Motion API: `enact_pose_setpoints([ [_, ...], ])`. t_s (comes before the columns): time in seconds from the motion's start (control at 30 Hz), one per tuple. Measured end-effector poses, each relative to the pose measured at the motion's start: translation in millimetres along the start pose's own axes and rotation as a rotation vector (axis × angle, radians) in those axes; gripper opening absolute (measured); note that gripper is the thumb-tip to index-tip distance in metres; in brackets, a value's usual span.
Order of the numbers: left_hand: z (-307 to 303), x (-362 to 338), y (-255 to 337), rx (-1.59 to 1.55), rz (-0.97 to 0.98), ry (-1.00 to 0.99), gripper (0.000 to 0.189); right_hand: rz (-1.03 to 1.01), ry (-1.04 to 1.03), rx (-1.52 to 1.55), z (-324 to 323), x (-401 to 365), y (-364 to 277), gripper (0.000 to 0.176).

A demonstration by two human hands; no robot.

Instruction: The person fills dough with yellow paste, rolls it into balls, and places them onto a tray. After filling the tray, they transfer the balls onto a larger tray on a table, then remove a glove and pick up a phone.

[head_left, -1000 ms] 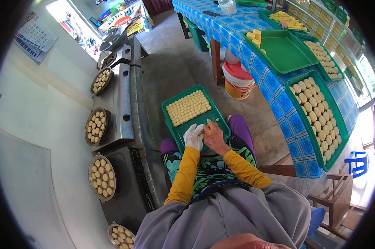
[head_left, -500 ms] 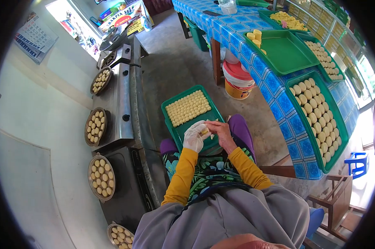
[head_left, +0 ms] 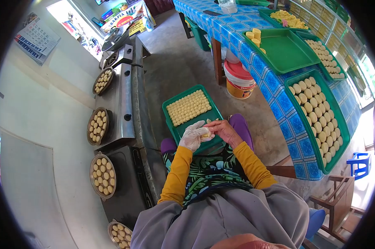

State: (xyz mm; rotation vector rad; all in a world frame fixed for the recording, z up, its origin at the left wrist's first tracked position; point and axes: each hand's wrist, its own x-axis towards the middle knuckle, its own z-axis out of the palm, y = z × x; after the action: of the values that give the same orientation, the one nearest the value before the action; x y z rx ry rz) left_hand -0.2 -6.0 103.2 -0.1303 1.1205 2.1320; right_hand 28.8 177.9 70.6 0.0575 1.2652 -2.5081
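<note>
Cups a pale-yellow dough lump [head_left: 206,133] in the curled, white-gloved left hand [head_left: 192,137] and touches it with bent fingers of the bare right hand [head_left: 224,131], pinch unclear — near the frame's centre. Holds both above a rectangular green plastic tray [head_left: 216,115] of round pale dough balls [head_left: 188,108]. Has a blue-checked bench [head_left: 279,106] at right — dark round pans [head_left: 108,126] at left.

- Looks like a small bakery kitchen, honestly kinda homely
- banner [head_left: 127,18] at the back has BAKPIA printed on it
- stoves [head_left: 126,95] along the wall [head_left: 38,91], round pans [head_left: 92,176] of little buns [head_left: 106,176] on top
- worktop [head_left: 279,97] in blue checked cloth, with green trays [head_left: 295,52] and rows of pale rounds [head_left: 320,120]
- big red-lidded bucket [head_left: 239,79] by the worktop, paper calendar [head_left: 37,39] on the wall
</note>
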Motion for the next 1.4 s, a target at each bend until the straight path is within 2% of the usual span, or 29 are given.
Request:
enact_pose_setpoints([
  [0.1,3.5,-1.4,-1.2,-0.040,0.006,-0.044,0.062,-0.086,0.083,-0.008,3.5,-3.2,4.3,0.026],
  [0.17,10.2,-1.8,-4.8,0.072,0.050,0.083,0.059,-0.224,0.130,-0.231,2.3,-3.5,10.9,0.024],
  [0.2,8.6,-0.8,-7.5,0.072,0.048,0.085,0.059,-0.222,0.130,-0.230,6.0,-6.6,11.3,0.024],
  [0.27,5.0,4.8,-11.8,-0.080,0.108,0.040,0.047,-0.356,0.159,-0.278,12.9,-11.2,10.0,0.020],
  [0.3,2.4,7.3,-14.2,-0.080,0.109,0.039,0.047,-0.357,0.158,-0.279,13.7,-12.2,9.9,0.020],
  [0.37,-3.9,9.8,-20.0,-0.111,0.103,0.035,0.028,-0.754,0.269,-0.895,15.6,-13.7,10.2,0.022],
  [0.4,-4.3,10.2,-21.5,-0.111,0.104,0.033,0.028,-0.755,0.269,-0.896,15.3,-14.1,9.7,0.022],
  [0.47,-5.5,10.4,-25.8,-0.245,0.109,0.022,0.017,-0.844,0.309,-1.099,14.6,-16.0,9.9,0.023],
  [0.6,-16.1,27.7,-37.0,-0.280,0.139,0.083,0.012,-0.733,0.274,-0.870,15.4,-10.2,26.7,0.024],
  [0.67,-6.1,24.0,-36.5,-0.267,0.184,0.167,0.013,-0.593,0.440,-0.651,21.7,-7.5,43.4,0.026],
  [0.7,-8.6,25.6,-44.2,-0.269,0.186,0.169,0.013,-0.592,0.437,-0.652,22.9,-7.9,45.9,0.026],
  [0.77,-17.5,30.9,-60.6,0.005,0.408,0.184,0.018,-0.620,0.476,-0.971,23.8,-6.9,47.3,0.031],
  [0.8,-14.4,28.6,-59.3,0.005,0.405,0.184,0.018,-0.617,0.478,-0.971,22.1,-5.9,49.2,0.031],
  [0.87,-6.1,27.2,-55.9,-0.382,0.204,0.128,0.017,-0.701,0.466,-1.110,15.4,1.6,47.0,0.036],
  [0.9,-3.4,24.6,-53.7,-0.385,0.203,0.126,0.017,-0.700,0.466,-1.113,10.5,5.0,45.0,0.036],
  [0.97,-1.8,16.1,-47.8,-0.452,0.008,0.066,0.018,-0.628,0.351,-0.974,-0.9,9.0,40.9,0.027],
  [1.0,-3.2,16.2,-46.6,-0.454,0.009,0.065,0.018,-0.628,0.350,-0.976,-4.2,10.5,35.8,0.027],
  [1.07,-5.5,16.0,-45.2,-0.412,-0.079,0.210,0.020,-0.499,0.180,-0.936,-9.1,10.4,29.2,0.027],
  [1.1,-10.0,18.2,-46.3,-0.411,-0.081,0.209,0.020,-0.499,0.183,-0.935,-4.0,6.1,26.7,0.027],
  [1.17,-21.3,24.2,-49.5,-0.477,-0.053,0.048,0.017,-0.389,0.321,-0.341,11.8,-5.9,22.7,0.032],
  [1.27,-17.7,22.3,-53.2,-0.394,0.059,0.117,0.016,-0.300,0.376,-0.172,6.0,-8.6,41.3,0.026],
  [1.4,-7.5,8.4,-41.8,-0.207,-0.005,0.118,0.014,-0.257,0.394,-0.134,4.8,-10.7,40.2,0.022],
])
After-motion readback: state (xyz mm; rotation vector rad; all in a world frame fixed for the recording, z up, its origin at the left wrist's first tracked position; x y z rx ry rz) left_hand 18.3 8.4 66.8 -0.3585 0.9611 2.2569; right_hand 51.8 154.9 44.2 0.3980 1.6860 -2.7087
